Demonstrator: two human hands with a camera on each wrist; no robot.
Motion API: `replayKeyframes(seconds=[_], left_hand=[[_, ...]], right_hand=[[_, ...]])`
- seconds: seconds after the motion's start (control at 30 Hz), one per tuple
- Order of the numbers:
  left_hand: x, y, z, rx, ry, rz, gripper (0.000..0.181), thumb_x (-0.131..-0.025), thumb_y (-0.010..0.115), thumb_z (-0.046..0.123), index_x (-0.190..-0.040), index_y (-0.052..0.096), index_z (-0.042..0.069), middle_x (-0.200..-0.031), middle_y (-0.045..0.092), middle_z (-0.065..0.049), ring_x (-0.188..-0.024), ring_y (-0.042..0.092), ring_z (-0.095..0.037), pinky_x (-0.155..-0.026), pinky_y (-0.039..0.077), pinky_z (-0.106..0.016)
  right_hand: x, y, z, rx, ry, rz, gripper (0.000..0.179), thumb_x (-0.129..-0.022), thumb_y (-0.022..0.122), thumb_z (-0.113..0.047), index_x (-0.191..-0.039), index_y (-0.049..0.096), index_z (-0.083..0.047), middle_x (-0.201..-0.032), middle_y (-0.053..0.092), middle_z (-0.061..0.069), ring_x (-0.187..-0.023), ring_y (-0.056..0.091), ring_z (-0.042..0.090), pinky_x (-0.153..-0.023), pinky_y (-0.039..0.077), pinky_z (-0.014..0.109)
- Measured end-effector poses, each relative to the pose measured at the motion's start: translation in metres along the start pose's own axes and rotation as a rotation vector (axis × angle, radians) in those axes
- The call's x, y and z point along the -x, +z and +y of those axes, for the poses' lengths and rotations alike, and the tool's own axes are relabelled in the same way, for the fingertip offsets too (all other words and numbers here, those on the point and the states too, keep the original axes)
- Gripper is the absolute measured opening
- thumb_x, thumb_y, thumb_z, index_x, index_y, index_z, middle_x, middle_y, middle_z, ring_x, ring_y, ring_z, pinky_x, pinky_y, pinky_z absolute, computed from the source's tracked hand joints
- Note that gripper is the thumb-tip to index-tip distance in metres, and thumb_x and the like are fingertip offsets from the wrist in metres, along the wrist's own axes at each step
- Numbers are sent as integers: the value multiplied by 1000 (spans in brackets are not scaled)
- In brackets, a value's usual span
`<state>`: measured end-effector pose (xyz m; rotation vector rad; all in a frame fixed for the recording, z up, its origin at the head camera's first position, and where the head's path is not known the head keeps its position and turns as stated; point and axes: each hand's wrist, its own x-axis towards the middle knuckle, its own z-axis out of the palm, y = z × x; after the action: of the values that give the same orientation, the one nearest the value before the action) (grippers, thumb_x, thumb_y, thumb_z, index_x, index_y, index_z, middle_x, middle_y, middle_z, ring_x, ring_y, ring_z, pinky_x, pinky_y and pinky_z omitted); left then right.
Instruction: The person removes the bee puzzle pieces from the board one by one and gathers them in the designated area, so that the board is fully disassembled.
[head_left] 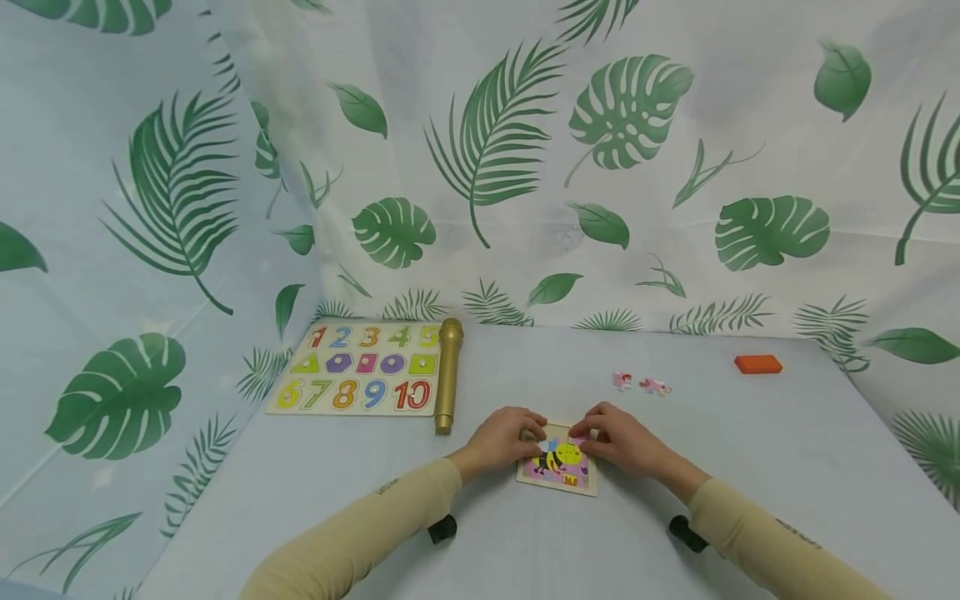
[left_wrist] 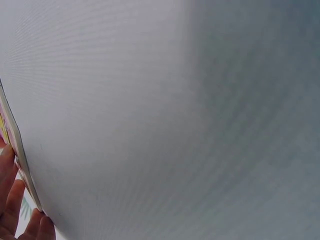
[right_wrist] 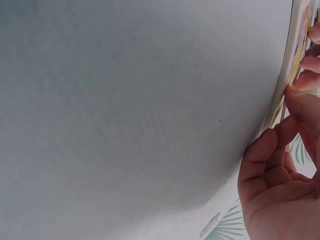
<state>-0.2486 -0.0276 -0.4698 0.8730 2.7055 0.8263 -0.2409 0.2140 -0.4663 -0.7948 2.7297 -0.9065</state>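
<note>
A small square jigsaw puzzle (head_left: 558, 479) with a cartoon bee in a pale wooden frame lies on the table in front of me. My left hand (head_left: 504, 437) grips its upper left side, fingertips at the frame's edge and thumb over the picture. Opposite it, my right hand (head_left: 626, 442) holds the upper right part with curled fingers, thumb and forefinger tips close together on the picture. The fingers hide both upper corners. Only a sliver of the frame (left_wrist: 20, 145) shows beside the fingers in the left wrist view; its edge (right_wrist: 286, 65) also appears in the right wrist view.
Two loose pink pieces, one (head_left: 622, 381) beside the other (head_left: 656, 387), lie beyond my right hand. An orange block (head_left: 757, 364) is at the far right. A number board (head_left: 300, 407) and a gold microphone (head_left: 447, 379) lie at the back left. Leaf-patterned cloth (head_left: 517, 250) hangs behind.
</note>
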Motion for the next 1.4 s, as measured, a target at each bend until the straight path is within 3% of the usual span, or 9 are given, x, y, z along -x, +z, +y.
replayKeyframes(seconds=[0.2,0.43,0.77,1.0,1.2,1.4], left_hand=[[0,-2,1,2,-11,-6,18,-88,73,17,-104,76,11,-127,65,2,-123,54,-15,-108,38,-33],[0,-1,1,11,-10,-5,19,-88,74,17,-105,76,11,-127,65,2,-123,54,-15,-108,38,-33],[0,0,-1,4,-4,-2,18,-87,74,17,-104,76,11,-126,65,3,-123,55,-14,-108,38,-32],[0,1,0,7,3,9,18,-87,74,17,-104,76,10,-127,65,3,-123,54,-14,-108,37,-31],[1,2,1,16,-1,13,18,-87,74,17,-104,76,10,-127,64,3,-123,54,-14,-109,37,-31],[2,1,1,29,-8,16,17,-88,73,16,-103,76,10,-127,64,3,-124,54,-15,-109,37,-32]], right_hand=[[0,2,-3,86,-55,21,16,-90,71,-16,-105,74,-14,-102,58,1,-91,56,18,-76,52,32],[2,4,-6,153,-59,56,15,-88,72,-11,-102,74,-15,-101,57,2,-88,56,17,-75,53,32],[4,-4,-3,158,-44,92,17,-91,69,-11,-107,73,-14,-104,58,3,-91,57,19,-77,54,36],[10,-27,17,184,-6,174,19,-89,69,-7,-108,72,-9,-103,58,7,-92,56,23,-76,54,37],[21,-56,45,139,99,248,23,-90,69,-7,-113,70,-5,-105,58,14,-85,55,23,-69,53,33],[33,-78,80,138,194,269,27,-94,65,-12,-118,67,0,-111,57,21,-92,55,32,-75,55,43]])
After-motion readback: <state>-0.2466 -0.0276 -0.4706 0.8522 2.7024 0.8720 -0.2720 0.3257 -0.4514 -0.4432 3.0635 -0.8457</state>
